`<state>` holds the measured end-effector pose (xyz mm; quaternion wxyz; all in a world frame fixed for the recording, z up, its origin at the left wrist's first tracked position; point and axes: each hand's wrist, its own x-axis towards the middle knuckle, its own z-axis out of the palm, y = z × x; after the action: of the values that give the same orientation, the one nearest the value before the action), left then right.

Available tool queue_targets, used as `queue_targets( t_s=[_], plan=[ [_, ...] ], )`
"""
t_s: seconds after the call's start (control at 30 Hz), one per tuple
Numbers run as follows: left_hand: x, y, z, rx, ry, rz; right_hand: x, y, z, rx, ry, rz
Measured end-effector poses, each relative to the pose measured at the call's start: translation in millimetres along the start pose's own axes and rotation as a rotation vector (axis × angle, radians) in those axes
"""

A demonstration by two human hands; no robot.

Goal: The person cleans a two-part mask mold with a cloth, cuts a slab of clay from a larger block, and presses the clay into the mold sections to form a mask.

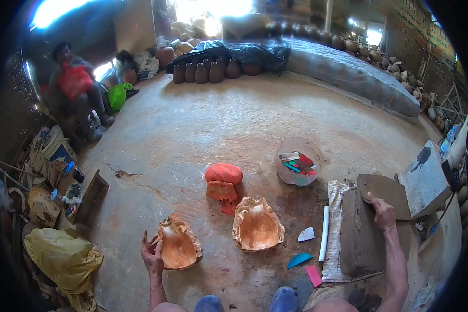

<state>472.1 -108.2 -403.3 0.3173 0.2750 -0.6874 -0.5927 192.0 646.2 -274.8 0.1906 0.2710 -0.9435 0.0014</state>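
My left hand (152,254) is at the left rim of a hollow plaster-like mould half (180,249), its fingers spread and touching or close to the rim. A second, similar mould half (258,232) lies to the right, hollow side up. Out to the right, my right hand (384,214) is closed on the edge of a flat brown clay slab (380,190). That slab lies partly over a thicker stack of clay (356,234). The fingertips of my right hand are partly hidden.
Nearby lie a red cloth bundle (223,174), a clear tub (285,177) of small tools, a white tube (324,234), a blue half-disc scraper (298,260) and a pink scraper (313,276). A grey block (425,179) stands right. A person (78,88) sits far left; brown bottles (201,74) stand behind.
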Motion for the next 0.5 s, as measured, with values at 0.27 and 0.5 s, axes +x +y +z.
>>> queue_targets(
  t_s=[0.27, 0.5],
  plan=[
    [15.0, 52.3, 64.0, -0.080, -0.267, 0.072, 75.2, -15.5, -110.3, -0.006, -0.065, 0.287],
    [-31.0, 108.2, 207.6, -0.168, -1.090, -0.101, 127.1, -124.5, -183.6, 0.280, -0.187, 0.187]
  ],
)
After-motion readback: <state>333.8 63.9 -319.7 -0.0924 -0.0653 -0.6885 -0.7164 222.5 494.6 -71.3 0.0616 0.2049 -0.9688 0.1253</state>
